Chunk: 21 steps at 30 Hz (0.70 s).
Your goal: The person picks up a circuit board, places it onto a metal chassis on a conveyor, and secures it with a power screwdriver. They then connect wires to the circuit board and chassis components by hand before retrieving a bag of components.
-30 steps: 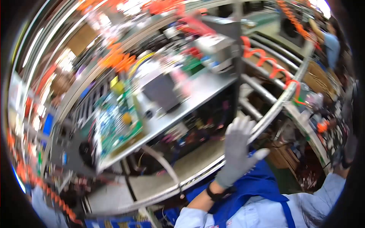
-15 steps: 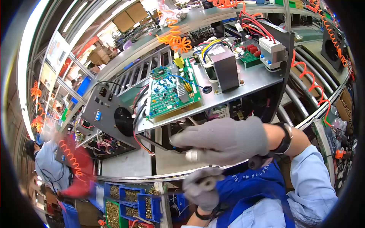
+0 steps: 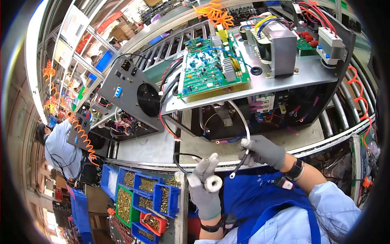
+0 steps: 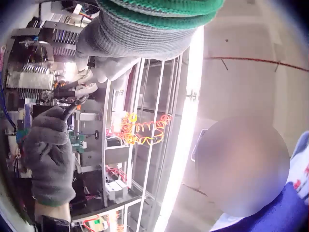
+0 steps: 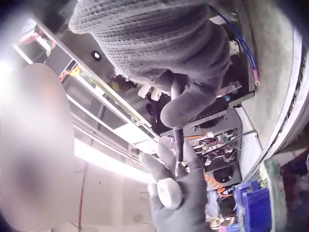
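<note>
A gloved right hand (image 3: 266,152) is pinching a pale cable (image 3: 245,122) that is running down from beneath the circuit board (image 3: 203,75). Past the fingers, its dark end is slanting down-left — metal lug (image 3: 232,175) pointing low, just beside the white ring (image 3: 207,185) the left hand (image 3: 202,196) is gripping. The head view is showing the ring's hole; the right wrist view, only its rounded side.

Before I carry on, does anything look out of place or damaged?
Nothing looks plainly spilled or damaged. The multicolored wire bundle hangs below the left corner of the metal shelf, its end unconnected; the white-sleeved cable in the right hand also ends free. Both may simply await connection.
</note>
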Each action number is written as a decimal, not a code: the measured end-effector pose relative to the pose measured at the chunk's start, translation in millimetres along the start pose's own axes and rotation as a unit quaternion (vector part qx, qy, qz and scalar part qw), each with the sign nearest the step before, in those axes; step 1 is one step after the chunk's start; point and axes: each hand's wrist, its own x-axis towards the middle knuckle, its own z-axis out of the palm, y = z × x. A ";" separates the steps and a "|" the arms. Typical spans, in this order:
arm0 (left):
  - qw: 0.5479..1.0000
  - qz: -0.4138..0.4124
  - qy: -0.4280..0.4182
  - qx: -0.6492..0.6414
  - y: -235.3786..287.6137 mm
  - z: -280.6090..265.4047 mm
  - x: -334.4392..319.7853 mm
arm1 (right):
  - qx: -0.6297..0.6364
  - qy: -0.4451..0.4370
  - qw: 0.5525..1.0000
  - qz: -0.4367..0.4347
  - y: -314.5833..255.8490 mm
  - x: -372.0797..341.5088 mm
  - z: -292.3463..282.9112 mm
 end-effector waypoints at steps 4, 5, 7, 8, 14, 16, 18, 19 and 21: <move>0.996 -0.022 -0.067 -0.053 4.2 14.1 -3.8 | 0.154 -0.011 0.988 0.010 9.6 0.7 5.5; 0.992 -0.044 -0.087 -0.075 3.4 19.2 -3.6 | 0.174 -0.038 0.984 0.006 10.5 0.9 7.8; 0.981 -0.073 -0.149 -0.096 3.5 31.5 1.8 | 0.189 -0.061 0.980 0.000 1.8 -5.8 17.6; 0.980 -0.074 -0.155 -0.102 0.2 38.3 5.8 | 0.235 -0.095 0.967 0.002 7.9 -5.4 10.3; 0.971 -0.046 -0.225 0.070 -23.1 70.3 19.2 | 0.141 -0.097 0.966 -0.194 -18.8 -35.8 24.4; 0.935 0.198 -0.235 0.175 -55.8 73.1 34.9 | 0.247 -0.022 0.969 0.007 -27.1 -38.1 13.8; 0.854 0.367 -0.177 0.324 -60.8 79.7 46.1 | 0.168 -0.004 0.985 -0.045 -25.1 -38.5 -7.2; 0.838 0.379 -0.131 0.372 -66.5 83.9 45.4 | 0.088 0.013 0.992 -0.088 -25.3 -40.6 -14.8; 0.878 0.333 -0.060 0.338 -85.9 84.7 51.0 | -0.036 0.105 0.981 -0.158 -24.9 -62.6 -8.8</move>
